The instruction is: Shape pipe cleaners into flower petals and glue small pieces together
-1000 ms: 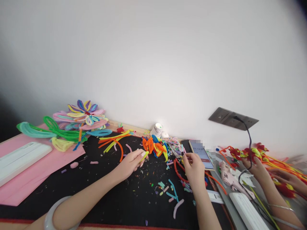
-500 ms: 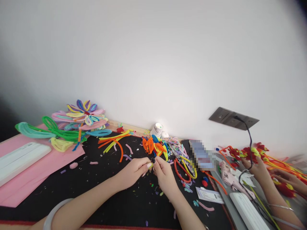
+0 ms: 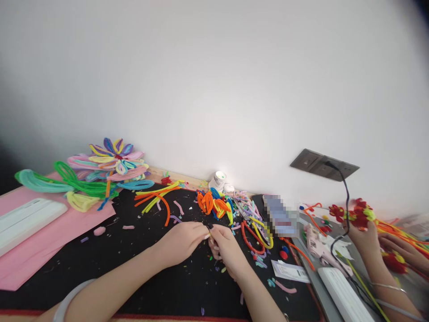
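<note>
Fingers point(image 3: 199, 233) of the left hand point(image 3: 179, 243) meet those of the right hand point(image 3: 229, 250), and both are narrow, pinched together on one small yellow piece point(image 3: 210, 233). Only a little of it shows between the fingertips, so its shape and its ends I cannot tell. It is held just above the black mat point(image 3: 150, 286), near the middle of the view. I judge it to be fuzzy stem, like the others around: very light, soft outside, with thin wire inside which bends and keeps its bend. It should not slip easily, but a strong pinch may flatten the pile. The best hold seems to be with the tips, close to the place of the bend, one hand on each side.

Beyond the hands lie orange coils point(image 3: 205, 203), and to the left of them a loose orange stem point(image 3: 166, 213) among yellow ones. To the right there are a red loop point(image 3: 247, 243) and a blurred phone point(image 3: 281, 219). Farther left, a large flower point(image 3: 117, 156) rests near the wall. At the far right, another person's hand point(image 3: 363, 237) holds red flowers point(image 3: 360, 212), beyond a pink glue gun point(image 3: 318, 246).
</note>
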`<state>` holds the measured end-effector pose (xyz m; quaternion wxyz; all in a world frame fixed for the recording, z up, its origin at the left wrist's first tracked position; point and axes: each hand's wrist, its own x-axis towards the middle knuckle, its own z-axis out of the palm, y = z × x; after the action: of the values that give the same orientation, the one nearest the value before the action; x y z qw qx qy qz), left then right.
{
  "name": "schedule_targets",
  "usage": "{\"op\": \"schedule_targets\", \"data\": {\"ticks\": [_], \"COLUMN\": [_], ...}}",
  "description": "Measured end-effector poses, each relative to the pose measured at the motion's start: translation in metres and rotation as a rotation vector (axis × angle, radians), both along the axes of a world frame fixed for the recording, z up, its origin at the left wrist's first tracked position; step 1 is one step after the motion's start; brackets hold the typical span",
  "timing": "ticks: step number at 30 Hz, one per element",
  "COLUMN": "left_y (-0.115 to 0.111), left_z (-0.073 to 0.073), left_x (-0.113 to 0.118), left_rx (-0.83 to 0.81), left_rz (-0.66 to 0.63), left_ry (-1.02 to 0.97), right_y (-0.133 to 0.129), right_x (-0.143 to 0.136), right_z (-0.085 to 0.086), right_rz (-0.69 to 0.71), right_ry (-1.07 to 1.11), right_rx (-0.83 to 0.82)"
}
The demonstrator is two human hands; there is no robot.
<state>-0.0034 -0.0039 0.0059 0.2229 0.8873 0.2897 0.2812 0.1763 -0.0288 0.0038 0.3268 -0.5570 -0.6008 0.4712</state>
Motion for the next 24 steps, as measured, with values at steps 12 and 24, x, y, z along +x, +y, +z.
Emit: {"op": "schedule_targets", "data": {"ticks": [12, 24], "left_y": [0.001, 0.003], "left_z": [0.002, 0.000], "left_x": [0.001, 0.004], "left_rx": [-0.234, -1.187], "left_rz": [-0.055, -0.280], "left_ry": [-0.075, -0.463], "right_y": [-0.003, -0.014], "right_x": [0.002, -0.002], "right_z": [0.009, 0.020], "right_rz": [0.040, 0.137], "right_ry": [-0.094, -0.225], "right_rx": [0.240, 0.804]}}
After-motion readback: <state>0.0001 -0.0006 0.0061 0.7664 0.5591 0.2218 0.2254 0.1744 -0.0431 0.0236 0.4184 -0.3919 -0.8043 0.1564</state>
